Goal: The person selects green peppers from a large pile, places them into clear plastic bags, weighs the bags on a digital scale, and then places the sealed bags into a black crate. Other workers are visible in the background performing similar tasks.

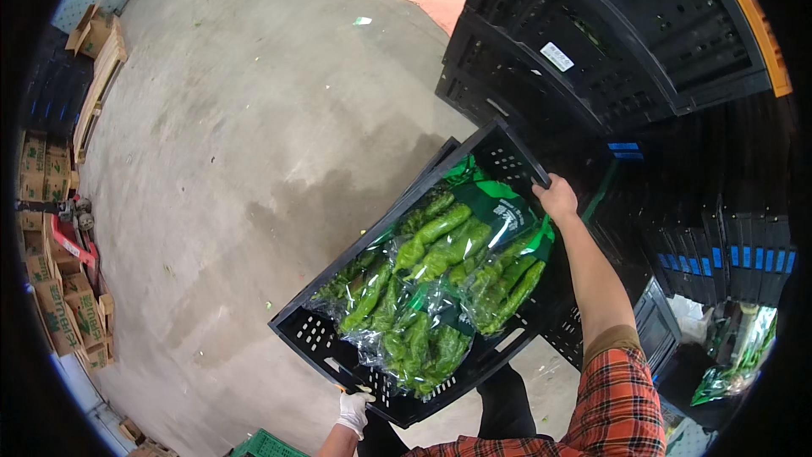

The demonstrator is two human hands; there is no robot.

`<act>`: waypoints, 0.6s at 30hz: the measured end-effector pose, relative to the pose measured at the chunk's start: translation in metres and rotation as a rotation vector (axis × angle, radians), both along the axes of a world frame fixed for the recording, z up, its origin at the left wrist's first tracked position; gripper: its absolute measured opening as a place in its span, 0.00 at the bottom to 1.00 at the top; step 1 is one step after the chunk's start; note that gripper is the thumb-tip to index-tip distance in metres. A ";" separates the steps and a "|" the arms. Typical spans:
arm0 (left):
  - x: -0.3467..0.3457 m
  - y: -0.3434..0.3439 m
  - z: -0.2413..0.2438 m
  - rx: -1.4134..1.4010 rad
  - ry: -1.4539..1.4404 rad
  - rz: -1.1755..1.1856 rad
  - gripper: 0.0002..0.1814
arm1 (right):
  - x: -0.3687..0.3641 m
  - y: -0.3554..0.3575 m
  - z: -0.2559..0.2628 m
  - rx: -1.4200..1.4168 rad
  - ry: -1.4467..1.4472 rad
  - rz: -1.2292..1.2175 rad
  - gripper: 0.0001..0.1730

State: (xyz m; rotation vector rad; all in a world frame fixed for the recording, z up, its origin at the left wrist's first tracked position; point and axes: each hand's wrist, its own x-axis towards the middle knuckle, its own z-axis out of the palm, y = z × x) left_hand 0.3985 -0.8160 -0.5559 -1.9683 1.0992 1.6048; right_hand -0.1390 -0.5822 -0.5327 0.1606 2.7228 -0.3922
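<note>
A black plastic crate hangs tilted in front of me, held between both hands. My right hand, bare, grips its upper right rim. In a white glove, my left hand holds the lower left edge; its fingertips are partly hidden by the crate. Inside lie several clear bags of long green peppers, some with dark green printed tops bearing writing. The bags cover the middle of the crate, and its perforated walls show at both ends.
Large black crates stand at the upper right, beside stacked dark crates with blue labels. At far left are cardboard boxes, a wooden pallet and a red pallet jack. A green crate sits at the bottom; bagged vegetables lie lower right.
</note>
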 end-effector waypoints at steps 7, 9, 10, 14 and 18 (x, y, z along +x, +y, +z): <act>-0.027 -0.003 0.019 0.112 -0.073 -0.197 0.22 | 0.022 0.003 0.035 0.073 0.120 0.184 0.30; -0.020 0.004 0.045 0.023 0.207 -0.162 0.34 | 0.047 -0.002 0.046 -0.016 0.294 0.365 0.28; -0.004 0.008 0.046 0.063 0.584 -0.051 0.32 | 0.059 -0.002 0.038 -0.248 0.227 0.338 0.27; -0.001 0.033 0.132 -0.014 0.286 -0.037 0.15 | 0.134 0.021 0.125 -0.488 0.028 0.659 0.30; 0.017 0.028 0.113 -0.122 0.282 -0.565 0.17 | 0.163 0.118 0.229 -0.418 0.164 0.773 0.26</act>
